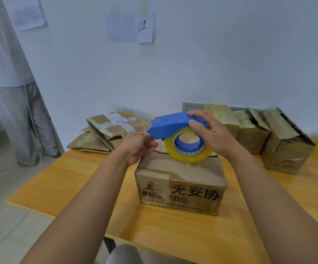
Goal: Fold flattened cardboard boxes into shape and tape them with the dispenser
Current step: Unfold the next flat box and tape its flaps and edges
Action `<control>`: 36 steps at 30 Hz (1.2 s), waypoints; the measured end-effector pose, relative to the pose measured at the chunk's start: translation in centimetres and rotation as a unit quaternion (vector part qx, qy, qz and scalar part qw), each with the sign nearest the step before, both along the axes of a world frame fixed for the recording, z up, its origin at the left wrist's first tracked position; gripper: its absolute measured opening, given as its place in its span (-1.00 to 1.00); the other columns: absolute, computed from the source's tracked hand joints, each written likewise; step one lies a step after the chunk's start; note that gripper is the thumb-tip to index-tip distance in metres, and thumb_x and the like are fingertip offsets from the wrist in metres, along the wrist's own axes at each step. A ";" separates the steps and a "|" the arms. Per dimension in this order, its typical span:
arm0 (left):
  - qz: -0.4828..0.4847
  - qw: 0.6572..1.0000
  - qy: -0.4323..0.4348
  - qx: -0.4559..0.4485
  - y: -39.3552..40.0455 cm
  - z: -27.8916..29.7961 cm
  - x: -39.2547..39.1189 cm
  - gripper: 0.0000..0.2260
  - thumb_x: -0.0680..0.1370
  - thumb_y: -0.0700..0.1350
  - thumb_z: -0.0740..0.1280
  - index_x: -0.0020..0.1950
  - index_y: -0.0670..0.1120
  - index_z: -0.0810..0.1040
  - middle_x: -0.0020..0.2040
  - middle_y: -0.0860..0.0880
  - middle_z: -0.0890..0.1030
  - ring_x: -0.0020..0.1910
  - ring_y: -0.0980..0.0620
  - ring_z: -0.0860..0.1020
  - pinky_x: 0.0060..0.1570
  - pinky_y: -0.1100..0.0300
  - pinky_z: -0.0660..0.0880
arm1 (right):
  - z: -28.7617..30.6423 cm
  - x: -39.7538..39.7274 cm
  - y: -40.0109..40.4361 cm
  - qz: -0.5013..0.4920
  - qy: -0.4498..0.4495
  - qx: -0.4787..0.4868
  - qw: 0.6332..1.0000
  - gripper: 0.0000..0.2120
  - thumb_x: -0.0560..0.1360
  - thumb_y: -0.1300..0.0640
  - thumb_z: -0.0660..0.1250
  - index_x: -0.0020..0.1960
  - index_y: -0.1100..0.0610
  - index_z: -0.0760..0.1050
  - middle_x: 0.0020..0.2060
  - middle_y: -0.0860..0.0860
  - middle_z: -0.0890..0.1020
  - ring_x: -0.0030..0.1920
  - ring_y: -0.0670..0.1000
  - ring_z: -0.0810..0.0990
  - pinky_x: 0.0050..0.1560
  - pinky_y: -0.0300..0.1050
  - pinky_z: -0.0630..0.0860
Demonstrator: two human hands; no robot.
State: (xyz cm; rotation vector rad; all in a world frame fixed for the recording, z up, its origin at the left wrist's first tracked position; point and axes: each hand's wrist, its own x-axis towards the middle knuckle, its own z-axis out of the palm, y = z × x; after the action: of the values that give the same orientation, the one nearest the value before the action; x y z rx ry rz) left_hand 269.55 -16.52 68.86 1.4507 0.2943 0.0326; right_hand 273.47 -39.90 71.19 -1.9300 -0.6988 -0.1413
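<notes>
Head view looked down on a folded cardboard box standing near the middle of the wooden tabletop, its top flaps closed and its printed side toward the near edge. On top of the box sat a blue tape dispenser loaded with a yellowish tape roll; the roll rested on the flaps close to their seam. The right hand was clamped over the dispenser's rear, fingers curled across the blue housing. The left hand sat just beside the dispenser's nose at the box's left top edge, its fingers drawn together as if pinching the tape's free end, though the clear tape itself was too faint to make out.

Flattened boxes lay piled at the far left corner of the tabletop, and assembled boxes stood along the far right edge.

The likely trouble from here: if the tape end was not pressed firmly onto the cardboard, a pull of the dispenser would peel it off or wrinkle it. A crooked pull would miss the seam, and downward pressure could buckle the flaps inward.
</notes>
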 end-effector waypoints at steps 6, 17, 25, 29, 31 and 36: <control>0.017 1.000 0.000 0.000 2.3 -0.2 0.1 -0.83 0.67 -0.24 0.23 -0.10 -0.16 0.53 -0.31 -0.08 0.54 -0.33 0.08 0.54 -0.32 0.29 0.54 | 0.3 0.1 -0.1 0.018 -0.016 -0.030 0.999 -0.79 0.60 -0.08 0.30 0.22 -0.28 0.47 0.19 -0.26 0.53 0.19 -0.19 0.52 0.16 -0.24 0.43; 0.048 0.996 0.047 -0.050 4.9 -3.5 -0.3 -0.93 0.65 -0.23 0.26 0.01 -0.17 0.53 -0.36 -0.03 0.50 -0.33 0.08 0.51 -0.28 0.26 0.54 | 1.8 0.5 -1.1 0.008 -0.002 -0.063 0.998 -0.74 0.59 -0.06 0.32 0.27 -0.15 0.55 0.15 -0.25 0.58 0.06 -0.34 0.55 -0.06 -0.53 0.40; 0.028 0.991 0.060 -0.116 4.4 -5.4 -0.1 -0.90 0.62 -0.20 0.32 0.07 -0.13 0.62 -0.39 0.01 0.48 -0.32 0.06 0.48 -0.14 0.20 0.51 | 0.5 0.4 -0.8 -0.010 0.003 -0.026 1.000 -0.71 0.60 -0.08 0.29 0.31 -0.16 0.53 0.21 -0.18 0.57 0.20 -0.16 0.54 0.17 -0.27 0.43; 0.015 0.991 0.072 -0.115 4.8 -5.9 0.2 -0.93 0.61 -0.19 0.32 0.05 -0.11 0.60 -0.38 0.00 0.48 -0.33 0.07 0.48 -0.15 0.21 0.50 | 0.3 0.4 -0.5 -0.017 0.000 -0.019 1.000 -0.71 0.59 -0.09 0.30 0.30 -0.17 0.53 0.19 -0.21 0.57 0.20 -0.16 0.54 0.16 -0.28 0.42; -0.001 0.990 0.083 -0.118 4.9 -6.1 0.4 -0.90 0.62 -0.20 0.32 0.11 -0.11 0.58 -0.37 0.01 0.48 -0.36 0.09 0.48 -0.24 0.25 0.53 | 0.2 0.3 -0.3 -0.016 -0.003 -0.017 1.000 -0.72 0.59 -0.09 0.31 0.30 -0.18 0.53 0.18 -0.23 0.57 0.20 -0.16 0.54 0.18 -0.26 0.42; -0.071 0.985 0.097 -0.123 4.6 -6.9 0.3 -0.81 0.61 -0.24 0.32 0.22 -0.16 0.55 -0.28 -0.03 0.56 -0.32 0.07 0.54 -0.41 0.22 0.54 | -0.2 0.2 -0.1 -0.026 -0.007 -0.010 1.000 -0.69 0.60 -0.07 0.31 0.34 -0.13 0.53 0.21 -0.19 0.56 0.22 -0.16 0.53 0.18 -0.29 0.41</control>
State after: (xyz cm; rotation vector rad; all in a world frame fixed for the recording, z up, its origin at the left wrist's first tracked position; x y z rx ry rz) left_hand 269.88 -11.93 61.93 1.2276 0.3397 -0.2538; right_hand 273.71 -39.96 70.99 -1.9697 -0.6613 -0.1809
